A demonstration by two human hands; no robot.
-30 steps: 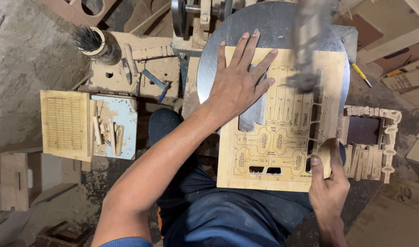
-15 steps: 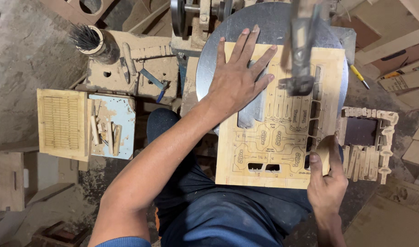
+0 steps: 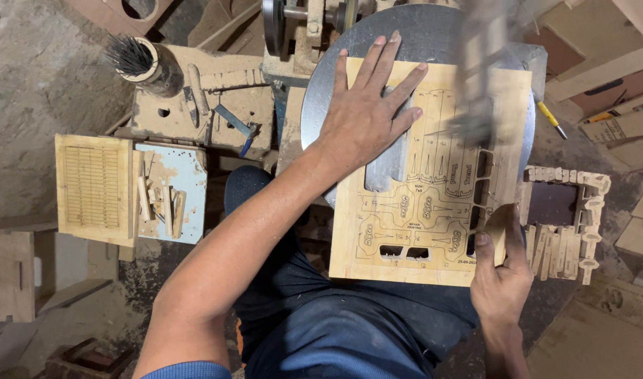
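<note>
Dusty workshop floor and scrap timber surround a round metal saw table (image 3: 419, 35), and on it lies a pale plywood sheet (image 3: 433, 210) printed with outlines of small shaped pieces, several slots along its right side already cut out. Its near edge overhangs the table toward the person's lap. The left hand (image 3: 367, 116) lies flat on the sheet's upper left part, fingers spread wide, apparently to press the sheet down and keep it from lifting or chattering. The right hand (image 3: 502, 270) is closed on the sheet's lower right corner, thumb on top, placed where it can steer the sheet. Above the sheet's right half a blurred saw arm (image 3: 479, 84) stands over the row of open slots; the blur suggests that it is in motion. Just right of the table, cut wooden pieces (image 3: 563, 242) lie grouped around a dark box. To the left, well apart, a slotted wooden panel (image 3: 93, 188) rests beside a light blue board (image 3: 174, 193) carrying offcuts, and a tin of bristles (image 3: 142, 63) stands behind.
</note>
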